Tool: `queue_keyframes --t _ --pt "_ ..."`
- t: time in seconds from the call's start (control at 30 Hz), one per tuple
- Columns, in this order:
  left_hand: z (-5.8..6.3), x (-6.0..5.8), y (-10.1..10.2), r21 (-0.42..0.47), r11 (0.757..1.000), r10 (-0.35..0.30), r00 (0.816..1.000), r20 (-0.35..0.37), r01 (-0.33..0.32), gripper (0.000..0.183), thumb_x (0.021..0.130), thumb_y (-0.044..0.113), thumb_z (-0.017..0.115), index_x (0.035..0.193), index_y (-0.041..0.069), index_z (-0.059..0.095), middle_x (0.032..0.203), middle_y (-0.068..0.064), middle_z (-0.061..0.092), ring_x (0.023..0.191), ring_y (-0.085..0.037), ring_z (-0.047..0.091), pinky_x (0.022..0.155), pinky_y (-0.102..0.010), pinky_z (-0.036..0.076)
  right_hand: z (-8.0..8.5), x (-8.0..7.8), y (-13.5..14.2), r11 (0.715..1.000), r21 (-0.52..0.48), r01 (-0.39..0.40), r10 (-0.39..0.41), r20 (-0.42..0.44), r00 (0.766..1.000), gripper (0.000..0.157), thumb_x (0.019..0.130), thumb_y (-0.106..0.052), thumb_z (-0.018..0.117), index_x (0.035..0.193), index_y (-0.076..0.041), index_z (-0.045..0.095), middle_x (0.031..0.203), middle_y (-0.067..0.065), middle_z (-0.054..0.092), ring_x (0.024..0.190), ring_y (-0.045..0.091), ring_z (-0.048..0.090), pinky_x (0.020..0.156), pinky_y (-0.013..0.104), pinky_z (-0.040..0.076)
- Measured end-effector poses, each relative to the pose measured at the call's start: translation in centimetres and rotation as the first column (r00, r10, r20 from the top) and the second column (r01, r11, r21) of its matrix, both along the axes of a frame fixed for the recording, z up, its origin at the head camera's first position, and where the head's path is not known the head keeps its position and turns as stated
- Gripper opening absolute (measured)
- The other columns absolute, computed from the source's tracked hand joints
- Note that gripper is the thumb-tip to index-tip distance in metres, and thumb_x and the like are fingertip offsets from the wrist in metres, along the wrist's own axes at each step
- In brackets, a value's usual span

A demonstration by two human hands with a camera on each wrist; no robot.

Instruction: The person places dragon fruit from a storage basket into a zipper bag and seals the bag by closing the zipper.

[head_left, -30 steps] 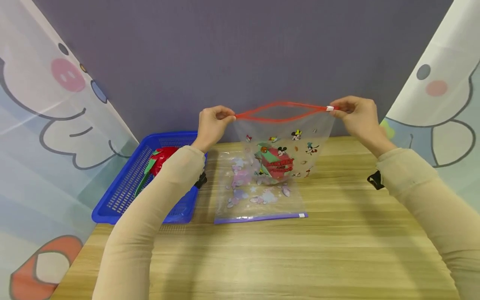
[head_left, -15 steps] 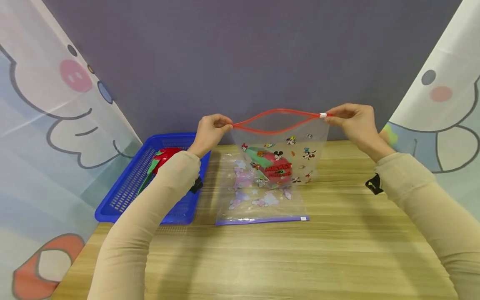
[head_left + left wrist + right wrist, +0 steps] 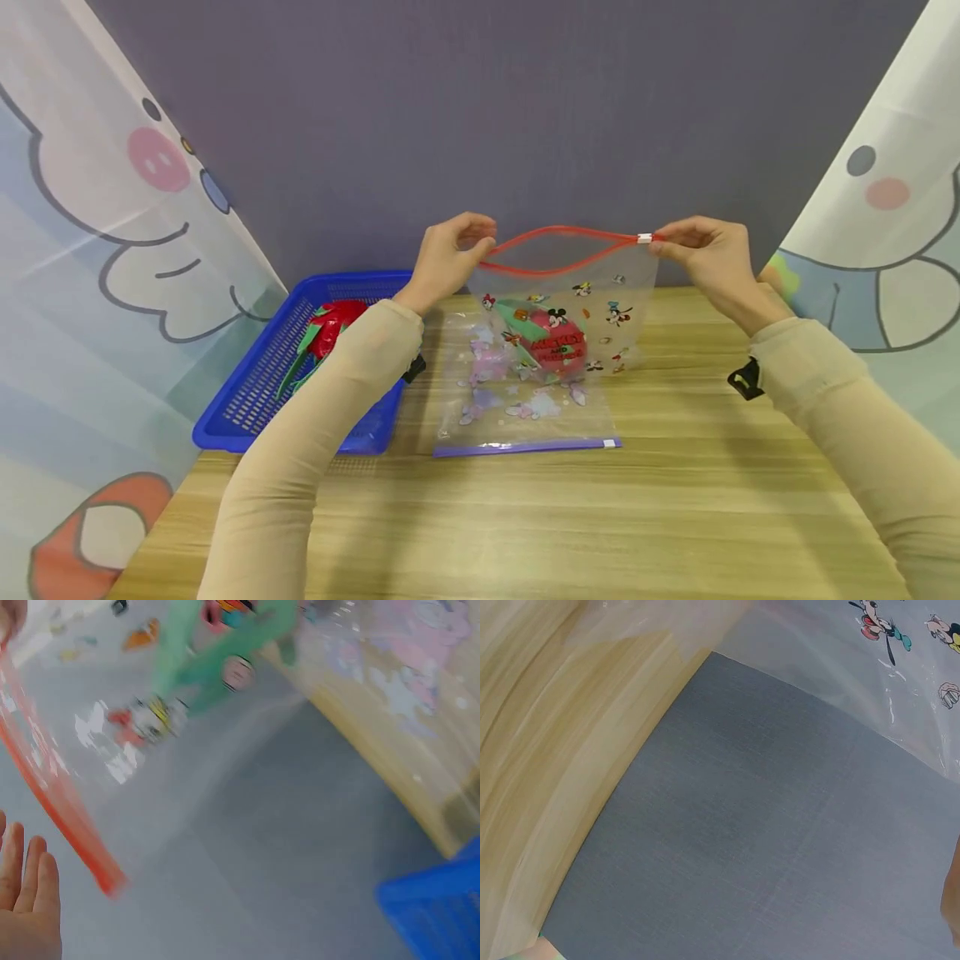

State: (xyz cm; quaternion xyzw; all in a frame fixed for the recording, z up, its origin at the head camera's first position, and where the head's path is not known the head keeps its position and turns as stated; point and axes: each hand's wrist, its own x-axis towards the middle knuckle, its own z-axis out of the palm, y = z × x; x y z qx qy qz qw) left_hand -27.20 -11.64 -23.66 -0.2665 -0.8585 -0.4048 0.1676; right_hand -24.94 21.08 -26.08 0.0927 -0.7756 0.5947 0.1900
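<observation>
A clear zip bag [image 3: 617, 343] with a red slider closure and printed cartoon figures hangs upright, its mouth parted. Inside it is a red and green bundle [image 3: 557, 348], partly covered by the print. My right hand [image 3: 720, 258] pinches the bag's right end beside the white slider [image 3: 645, 238]. At the left end, my left hand [image 3: 446, 258] is close to the red strip [image 3: 517, 271]. In the left wrist view, the fingers [image 3: 46, 881] are straight and apart from the strip's corner. Only an edge of the right hand [image 3: 951, 896] shows in the right wrist view.
A second clear bag [image 3: 525, 429] with a purple closure lies flat beneath, on the wooden table [image 3: 570, 525]. To the left, a blue basket [image 3: 247, 392] holds a red item with green strips [image 3: 326, 332]. A grey panel [image 3: 525, 117] rises behind.
My left hand has let go of the bag's left end and shifted slightly right. The bag has come down a little, with the right hand still pinching it.
</observation>
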Motion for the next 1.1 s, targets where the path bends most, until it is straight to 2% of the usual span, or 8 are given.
queue_keyframes --t 0.2,0.33,0.47,0.67,0.83,0.97,1.1 --pt "0.9 1.2 4.4 -0.132 0.985 -0.129 0.985 -0.112 0.114 0.033 0.088 0.015 0.061 0.12 0.008 0.059 0.118 -0.005 0.062 0.111 -0.015 0.057 0.095 -0.027 0.044 -0.2 0.1 0.1 1.0 0.017 -0.014 0.015 -0.03 0.999 0.013 0.075 -0.009 0.074 0.088 -0.007 0.073 0.07 -0.016 0.068 0.067 0.001 0.064 0.067 0.013 0.049" --pt "1.6 1.6 7.4 -0.279 0.947 -0.214 0.961 -0.176 0.159 0.031 0.089 0.018 0.06 0.119 0.01 0.06 0.118 -0.002 0.061 0.11 -0.013 0.056 0.092 -0.025 0.044 0.0 0.3 -0.1 0.999 0.028 -0.034 0.035 -0.048 0.998 0.014 0.076 -0.009 0.074 0.089 -0.004 0.072 0.072 -0.012 0.07 0.069 0.002 0.065 0.068 0.014 0.049" --pt "2.0 1.4 9.8 -0.362 0.91 -0.282 0.942 -0.184 0.201 0.032 0.089 0.019 0.06 0.119 0.011 0.06 0.118 0.001 0.061 0.11 -0.01 0.056 0.092 -0.019 0.042 0.2 0.3 -0.5 0.997 0.03 -0.067 0.068 -0.056 0.996 0.013 0.077 -0.007 0.072 0.09 -0.003 0.072 0.075 -0.01 0.07 0.071 0.003 0.065 0.069 0.014 0.05" --pt "0.8 0.6 11.1 -0.404 0.888 -0.302 0.941 -0.153 0.219 0.033 0.088 0.022 0.061 0.12 0.01 0.059 0.118 0.001 0.06 0.109 -0.01 0.056 0.091 -0.016 0.042 -0.2 0.5 -1.5 0.984 0.075 -0.16 0.167 -0.085 0.982 0.008 0.08 -0.003 0.068 0.087 -0.004 0.072 0.083 -0.01 0.069 0.075 0.002 0.066 0.068 0.015 0.052" --pt "0.0 0.2 11.1 -0.391 0.893 -0.294 0.946 -0.134 0.222 0.029 0.086 0.022 0.063 0.113 0.011 0.063 0.109 0.001 0.064 0.099 -0.008 0.059 0.085 -0.017 0.045 -0.1 1.2 -2.5 0.972 0.081 -0.219 0.229 -0.142 0.963 0.009 0.079 0.006 0.066 0.083 0.0 0.071 0.083 -0.009 0.067 0.075 0.002 0.065 0.068 0.016 0.053" --pt "0.0 0.0 11.3 -0.371 0.896 -0.31 0.942 -0.126 0.245 0.025 0.084 0.022 0.065 0.107 0.013 0.067 0.102 0.002 0.066 0.091 -0.006 0.061 0.08 -0.015 0.046 0.6 2.2 -3.2 0.976 0.119 -0.181 0.201 -0.175 0.964 0.007 0.078 0.006 0.066 0.08 0.001 0.071 0.078 -0.012 0.066 0.073 0.001 0.064 0.066 0.014 0.052" --pt "0.1 -0.2 11.6 -0.302 0.912 -0.32 0.941 -0.107 0.276 0.021 0.082 0.023 0.067 0.102 0.014 0.07 0.097 0.004 0.067 0.086 -0.005 0.06 0.075 -0.014 0.045 1.2 2.9 -3.4 0.977 0.167 -0.129 0.163 -0.209 0.964 0.005 0.077 0.006 0.067 0.078 0.003 0.07 0.076 -0.014 0.065 0.071 0.0 0.063 0.064 0.012 0.051"
